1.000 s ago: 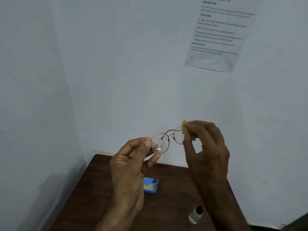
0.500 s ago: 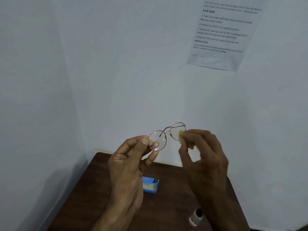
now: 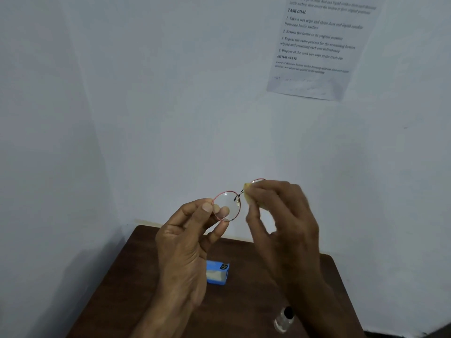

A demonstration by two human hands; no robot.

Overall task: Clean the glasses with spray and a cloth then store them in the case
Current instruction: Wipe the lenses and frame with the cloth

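Round glasses [image 3: 230, 203] with a thin red rim are held up in front of the wall, above the table. My left hand [image 3: 188, 242] pinches the left lens rim between thumb and fingers. My right hand [image 3: 280, 215] presses a small yellow cloth [image 3: 249, 193] onto the right lens, which is mostly hidden behind the fingers and cloth. A small clear spray bottle [image 3: 284, 319] with a black cap stands on the table near its front right. A blue case [image 3: 217, 273] lies on the table below my left hand.
The dark brown table [image 3: 136, 276] sits in a corner between two white walls. A printed paper sheet [image 3: 314, 47] is stuck on the wall at the upper right.
My right hand with the cloth has shifted up and left over the right lens, covering more of it. My left hand keeps its hold on the left rim.
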